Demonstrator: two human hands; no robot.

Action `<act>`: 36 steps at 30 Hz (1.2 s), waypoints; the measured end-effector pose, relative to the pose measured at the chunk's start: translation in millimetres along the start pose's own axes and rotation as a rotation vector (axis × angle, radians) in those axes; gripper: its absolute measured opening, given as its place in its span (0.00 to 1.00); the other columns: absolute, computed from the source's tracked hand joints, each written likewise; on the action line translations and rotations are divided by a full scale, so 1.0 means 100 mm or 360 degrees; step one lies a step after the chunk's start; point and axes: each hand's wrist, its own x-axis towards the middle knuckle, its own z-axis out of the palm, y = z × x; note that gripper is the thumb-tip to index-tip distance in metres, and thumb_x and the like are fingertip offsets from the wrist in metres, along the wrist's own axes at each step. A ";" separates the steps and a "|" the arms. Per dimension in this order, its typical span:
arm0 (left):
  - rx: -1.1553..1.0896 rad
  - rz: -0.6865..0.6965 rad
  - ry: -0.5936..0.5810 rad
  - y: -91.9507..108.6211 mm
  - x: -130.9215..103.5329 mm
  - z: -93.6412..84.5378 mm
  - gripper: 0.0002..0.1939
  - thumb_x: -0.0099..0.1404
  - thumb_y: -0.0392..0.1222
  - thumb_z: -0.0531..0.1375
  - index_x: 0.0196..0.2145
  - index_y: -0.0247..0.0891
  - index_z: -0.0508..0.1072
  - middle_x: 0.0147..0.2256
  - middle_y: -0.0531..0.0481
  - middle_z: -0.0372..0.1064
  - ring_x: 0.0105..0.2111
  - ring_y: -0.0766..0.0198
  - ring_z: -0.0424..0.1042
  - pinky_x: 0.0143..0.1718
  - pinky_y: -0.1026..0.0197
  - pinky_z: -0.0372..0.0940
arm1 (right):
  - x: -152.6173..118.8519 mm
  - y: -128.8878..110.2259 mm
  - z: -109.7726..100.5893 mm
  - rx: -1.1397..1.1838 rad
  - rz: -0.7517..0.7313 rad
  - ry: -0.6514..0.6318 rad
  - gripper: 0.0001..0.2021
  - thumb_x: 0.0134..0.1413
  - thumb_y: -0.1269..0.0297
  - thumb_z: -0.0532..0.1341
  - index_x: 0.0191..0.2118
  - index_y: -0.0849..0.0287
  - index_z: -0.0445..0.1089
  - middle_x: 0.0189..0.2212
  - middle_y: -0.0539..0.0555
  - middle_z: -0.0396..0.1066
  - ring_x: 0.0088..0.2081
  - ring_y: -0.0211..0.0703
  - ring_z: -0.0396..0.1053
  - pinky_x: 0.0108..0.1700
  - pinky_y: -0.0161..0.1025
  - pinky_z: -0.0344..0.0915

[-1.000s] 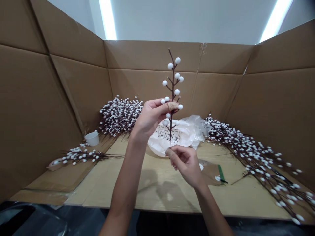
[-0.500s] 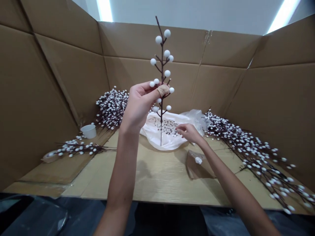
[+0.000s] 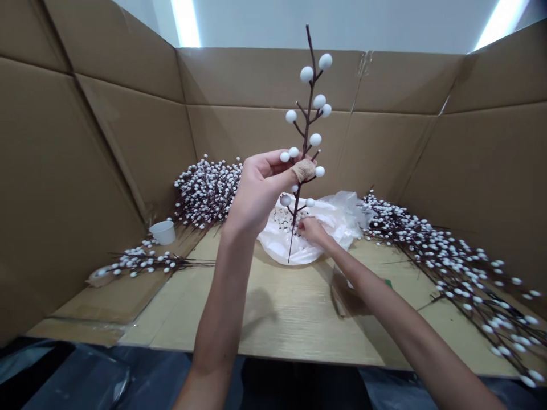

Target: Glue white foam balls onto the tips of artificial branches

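Note:
My left hand (image 3: 260, 191) holds up a dark brown artificial berry branch (image 3: 306, 126) studded with white berries. Thumb and fingers pinch it in its lower part, and a tan wrap covers the thumb tip. The branch leans slightly right, and at least one twig end is bare. Below it lies an open white plastic bag (image 3: 273, 249) with loose white berries (image 3: 282, 218) inside. Over these berries, my right hand (image 3: 314, 231) has its fingers pressed together; what they hold, if anything, is too small to make out.
Bundles of berry branches lie at back left (image 3: 207, 191) and along the right (image 3: 427, 245). A smaller bunch (image 3: 145, 259) rests near a white cup (image 3: 163, 232) and a tape roll (image 3: 100, 277). Under my right forearm sits a brown box (image 3: 345, 296). Cardboard walls (image 3: 265, 77) enclose the table.
My right hand has moved left and further into the berries, its fingers closing together. The held branch now appears further right and leans more. The view has shifted slightly.

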 end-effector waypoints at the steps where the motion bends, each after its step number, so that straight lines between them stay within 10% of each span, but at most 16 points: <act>1: -0.0004 -0.0013 -0.0004 0.00 0.00 0.00 0.02 0.51 0.35 0.66 0.26 0.35 0.76 0.32 0.48 0.75 0.41 0.58 0.74 0.38 0.60 0.69 | 0.00 -0.01 -0.02 0.0020 0.0003 0.0006 0.06 0.45 0.77 0.58 0.29 0.66 0.72 0.30 0.63 0.75 0.33 0.46 0.69 0.34 0.35 0.58; 10: -0.0044 -0.0023 -0.0052 -0.05 0.02 -0.01 0.04 0.51 0.38 0.67 0.27 0.36 0.77 0.32 0.49 0.75 0.38 0.60 0.74 0.38 0.61 0.69 | -0.37 -0.24 -0.61 0.0628 -0.0104 0.0000 0.10 0.55 0.70 0.55 0.42 0.67 0.67 0.31 0.58 0.74 0.31 0.40 0.73 0.33 0.34 0.68; 13: -0.0078 -0.0032 -0.0087 -0.07 0.03 -0.01 0.04 0.51 0.37 0.67 0.28 0.37 0.78 0.32 0.50 0.75 0.37 0.61 0.75 0.38 0.61 0.69 | -0.55 -0.37 -1.00 0.1472 -0.0222 -0.0055 0.16 0.55 0.65 0.59 0.49 0.65 0.66 0.37 0.58 0.74 0.35 0.40 0.73 0.43 0.41 0.71; 19: -0.0077 -0.0168 -0.0208 -0.07 0.03 0.03 0.05 0.50 0.37 0.68 0.28 0.37 0.79 0.28 0.50 0.75 0.33 0.62 0.75 0.33 0.64 0.68 | -0.83 -0.62 -1.58 0.1999 -0.0455 0.0033 0.09 0.51 0.60 0.64 0.37 0.58 0.74 0.34 0.53 0.73 0.33 0.36 0.70 0.42 0.38 0.71; 30: -0.0116 -0.0272 -0.0303 -0.12 0.01 0.20 0.05 0.50 0.39 0.69 0.26 0.36 0.79 0.27 0.49 0.76 0.26 0.67 0.73 0.30 0.66 0.67 | -1.04 -0.73 -1.74 0.1901 -0.0650 0.0568 0.13 0.40 0.62 0.71 0.33 0.54 0.70 0.26 0.47 0.71 0.26 0.35 0.68 0.28 0.35 0.69; 36: -0.0055 -0.0242 -0.0285 -0.18 0.02 0.22 0.05 0.51 0.39 0.69 0.26 0.36 0.79 0.27 0.50 0.75 0.26 0.68 0.72 0.29 0.67 0.67 | -1.11 -0.66 -1.82 0.1906 -0.0673 0.0396 0.12 0.44 0.61 0.69 0.38 0.56 0.76 0.31 0.50 0.74 0.30 0.36 0.72 0.37 0.37 0.72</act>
